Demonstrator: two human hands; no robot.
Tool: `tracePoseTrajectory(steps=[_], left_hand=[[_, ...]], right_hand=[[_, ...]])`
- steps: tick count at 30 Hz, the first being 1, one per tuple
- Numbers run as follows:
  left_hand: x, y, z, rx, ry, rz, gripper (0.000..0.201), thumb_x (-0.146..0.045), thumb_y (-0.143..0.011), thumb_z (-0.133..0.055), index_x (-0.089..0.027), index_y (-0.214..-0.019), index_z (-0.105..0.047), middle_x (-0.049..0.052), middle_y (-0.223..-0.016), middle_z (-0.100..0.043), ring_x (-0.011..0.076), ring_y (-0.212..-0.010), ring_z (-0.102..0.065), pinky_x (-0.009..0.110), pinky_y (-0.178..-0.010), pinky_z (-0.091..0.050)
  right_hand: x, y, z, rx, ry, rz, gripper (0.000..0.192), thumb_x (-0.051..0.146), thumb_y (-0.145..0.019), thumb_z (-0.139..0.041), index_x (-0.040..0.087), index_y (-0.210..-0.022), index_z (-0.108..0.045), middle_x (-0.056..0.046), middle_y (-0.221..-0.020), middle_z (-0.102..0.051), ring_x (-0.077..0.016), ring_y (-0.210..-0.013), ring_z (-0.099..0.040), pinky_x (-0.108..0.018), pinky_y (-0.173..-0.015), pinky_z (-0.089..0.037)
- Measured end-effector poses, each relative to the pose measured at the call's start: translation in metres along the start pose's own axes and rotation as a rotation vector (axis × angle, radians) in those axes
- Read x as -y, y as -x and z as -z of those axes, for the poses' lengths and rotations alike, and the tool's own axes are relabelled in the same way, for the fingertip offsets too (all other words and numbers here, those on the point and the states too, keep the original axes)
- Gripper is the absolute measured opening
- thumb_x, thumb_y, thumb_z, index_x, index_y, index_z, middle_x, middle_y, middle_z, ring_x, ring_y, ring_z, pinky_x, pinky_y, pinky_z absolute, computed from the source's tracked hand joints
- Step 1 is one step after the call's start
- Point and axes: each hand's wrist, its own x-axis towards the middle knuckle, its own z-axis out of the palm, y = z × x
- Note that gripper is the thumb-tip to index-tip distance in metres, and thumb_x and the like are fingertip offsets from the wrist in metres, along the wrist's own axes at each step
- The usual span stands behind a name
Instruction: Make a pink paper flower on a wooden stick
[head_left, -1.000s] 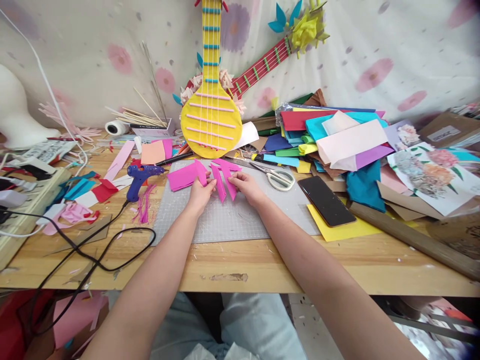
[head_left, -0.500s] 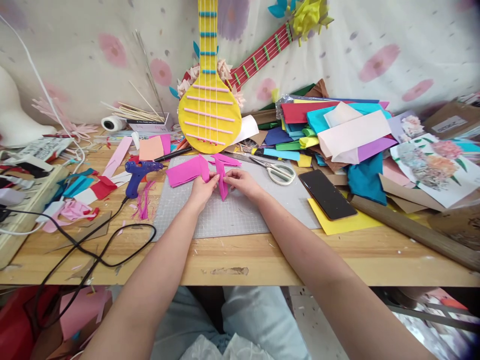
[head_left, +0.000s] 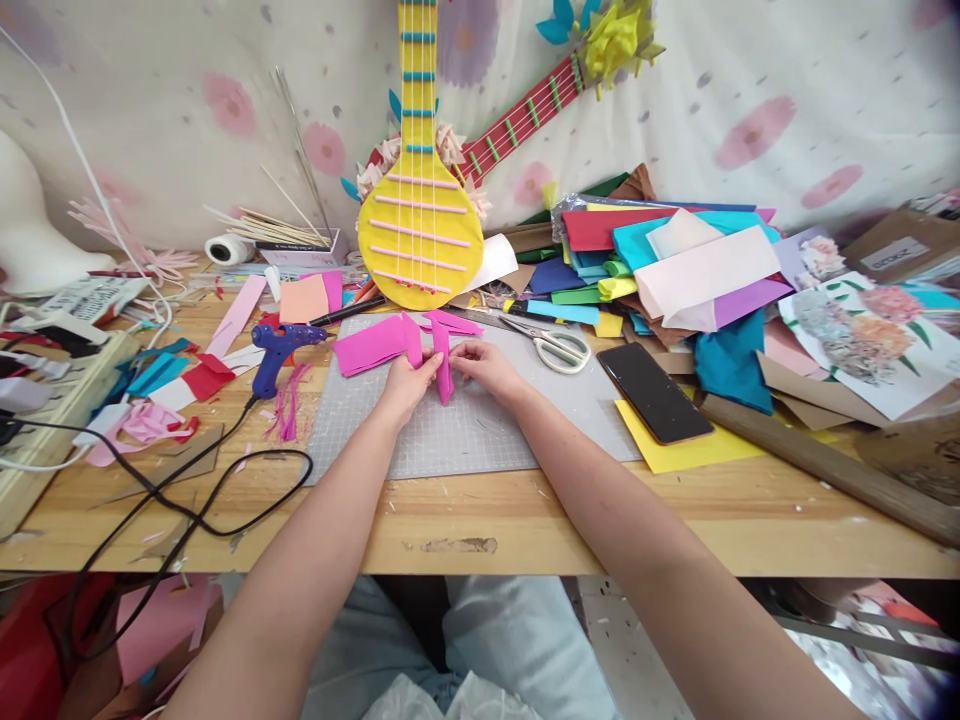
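Note:
A narrow magenta paper strip (head_left: 442, 372) stands between my two hands, over the grey cutting mat (head_left: 360, 440). My left hand (head_left: 407, 385) is closed, thumb and fingers pinching the strip from its left side. On the other side my right hand (head_left: 484, 368) is closed too, its fingertips pressed together at the strip's right edge. Behind my left hand lies a larger folded magenta sheet (head_left: 369, 345); another magenta piece (head_left: 455, 324) lies just beyond the strip. Scissors with pale handles (head_left: 561, 350) rest on the mat to the right of my right hand.
A purple glue gun (head_left: 276, 355) with a looping black cord lies left of the mat. At right are a phone (head_left: 654, 392) and a wooden bar (head_left: 825, 465). A yellow paper lute (head_left: 421, 240) leans at the back, beside a heap of coloured paper (head_left: 705, 265).
My hands stay at nearly the same spot on the magenta strip. The strip has turned slightly between my fingers, and the whole view has shifted a little.

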Motion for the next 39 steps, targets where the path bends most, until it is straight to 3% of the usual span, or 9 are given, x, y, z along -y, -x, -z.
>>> tracePoseTrajectory(steps=[5, 10, 14, 18, 21, 29, 33, 36, 39], left_hand=[[0.0, 0.0, 0.001, -0.018, 0.053, -0.002, 0.015, -0.023, -0.062, -0.07, -0.013, -0.065, -0.059, -0.004, -0.048, -0.046, 0.0043, -0.044, -0.037, 0.019, -0.043, -0.026], [-0.001, 0.0, 0.0, -0.009, 0.072, 0.007, 0.016, -0.023, -0.063, -0.07, -0.012, -0.065, -0.058, -0.005, -0.047, -0.043, 0.0035, -0.044, -0.036, 0.018, -0.043, -0.025], [-0.008, -0.001, -0.001, -0.015, 0.289, 0.113, 0.027, -0.037, -0.067, -0.067, -0.013, -0.073, -0.056, 0.0, -0.059, -0.052, 0.004, -0.048, -0.041, 0.017, -0.041, -0.024], [-0.016, 0.001, -0.002, 0.139, 0.491, 0.313, 0.045, -0.058, -0.071, -0.053, -0.013, -0.075, -0.056, 0.005, -0.062, -0.055, 0.0084, -0.052, -0.047, 0.02, -0.042, -0.029], [-0.018, 0.005, -0.004, 0.261, 0.496, 0.306, 0.048, -0.062, -0.072, -0.048, -0.015, -0.077, -0.058, 0.004, -0.06, -0.054, 0.0102, -0.052, -0.047, 0.023, -0.044, -0.032], [-0.01, 0.01, -0.01, 0.295, 0.449, 0.273, 0.029, -0.042, -0.076, -0.057, -0.014, -0.082, -0.062, 0.003, -0.064, -0.06, 0.0105, -0.062, -0.055, 0.021, -0.052, -0.037], [-0.005, 0.007, -0.01, 0.292, 0.468, 0.206, 0.022, -0.031, -0.082, -0.052, -0.012, -0.088, -0.062, 0.005, -0.068, -0.064, 0.0114, -0.072, -0.059, 0.021, -0.065, -0.042], [-0.006, 0.006, -0.007, 0.253, 0.465, 0.255, 0.022, -0.028, -0.085, -0.047, -0.012, -0.094, -0.06, 0.005, -0.072, -0.065, 0.012, -0.072, -0.06, 0.024, -0.07, -0.044], [-0.011, 0.007, -0.003, 0.228, 0.451, 0.31, 0.024, -0.029, -0.086, -0.043, -0.013, -0.097, -0.058, 0.005, -0.072, -0.063, 0.0109, -0.062, -0.058, 0.026, -0.065, -0.046]], right_hand=[[0.006, 0.002, -0.001, -0.081, -0.054, -0.022, 0.026, 0.037, -0.061, -0.065, 0.018, -0.072, -0.051, 0.004, -0.059, -0.053, -0.0067, -0.052, -0.046, -0.02, -0.044, -0.033], [0.007, 0.002, -0.004, -0.063, -0.082, -0.064, 0.033, 0.037, -0.053, -0.073, 0.017, -0.07, -0.052, 0.005, -0.056, -0.052, -0.0063, -0.049, -0.044, -0.021, -0.047, -0.034], [0.003, -0.001, -0.003, -0.154, -0.152, -0.064, 0.035, 0.034, -0.05, -0.074, 0.018, -0.068, -0.05, 0.006, -0.054, -0.051, -0.0054, -0.046, -0.042, -0.022, -0.047, -0.033], [0.004, 0.0, -0.002, -0.142, -0.227, -0.044, 0.035, 0.036, -0.05, -0.074, 0.018, -0.068, -0.05, 0.007, -0.052, -0.051, -0.0045, -0.044, -0.039, -0.021, -0.045, -0.031], [0.007, 0.001, -0.005, -0.128, -0.207, -0.016, 0.035, 0.037, -0.05, -0.074, 0.018, -0.067, -0.051, 0.006, -0.054, -0.053, -0.0045, -0.045, -0.04, -0.02, -0.045, -0.032], [0.008, 0.003, -0.012, -0.088, -0.249, -0.013, 0.033, 0.036, -0.05, -0.074, 0.018, -0.066, -0.051, 0.005, -0.052, -0.056, -0.0066, -0.045, -0.047, -0.022, -0.046, -0.038], [0.005, 0.002, -0.013, -0.04, -0.241, -0.03, 0.034, 0.035, -0.048, -0.075, 0.017, -0.065, -0.053, 0.004, -0.051, -0.056, -0.0069, -0.044, -0.048, -0.022, -0.046, -0.039], [0.003, 0.002, -0.013, -0.02, -0.236, -0.023, 0.035, 0.037, -0.05, -0.075, 0.016, -0.068, -0.055, 0.002, -0.057, -0.059, -0.0088, -0.049, -0.051, -0.023, -0.048, -0.041], [0.004, 0.002, -0.009, -0.11, -0.189, 0.031, 0.033, 0.039, -0.055, -0.072, 0.017, -0.073, -0.055, 0.001, -0.065, -0.06, -0.0089, -0.055, -0.052, -0.022, -0.049, -0.04]])
